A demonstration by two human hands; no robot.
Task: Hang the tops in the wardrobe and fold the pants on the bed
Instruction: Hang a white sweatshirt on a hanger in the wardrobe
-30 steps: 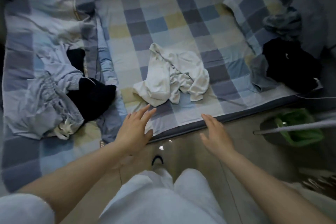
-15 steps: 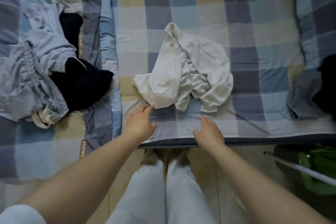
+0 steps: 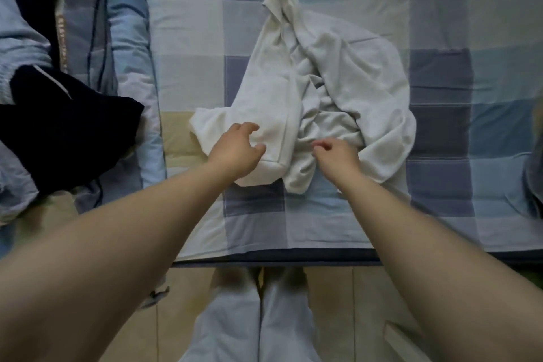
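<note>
A crumpled white garment (image 3: 323, 67) lies on the checked bed sheet (image 3: 440, 156), close to the near edge of the bed. My left hand (image 3: 236, 151) rests on the garment's lower left part, fingers spread and loosely curved, gripping nothing. Over the folds at the lower middle of the garment is my right hand (image 3: 336, 154), its fingers loosely curled and touching the cloth. No fabric is lifted by either hand.
A dark navy garment (image 3: 67, 126) lies at the left on a bunched checked quilt (image 3: 129, 38), with pale blue clothing (image 3: 20, 38) beside it. The bed's near edge (image 3: 293, 256) runs across below my arms. My legs in pale trousers (image 3: 252, 326) stand on the floor.
I have leaned in over the bed. Both hands moved forward from the bed's edge onto the white garment, and their fingers have curled slightly.
</note>
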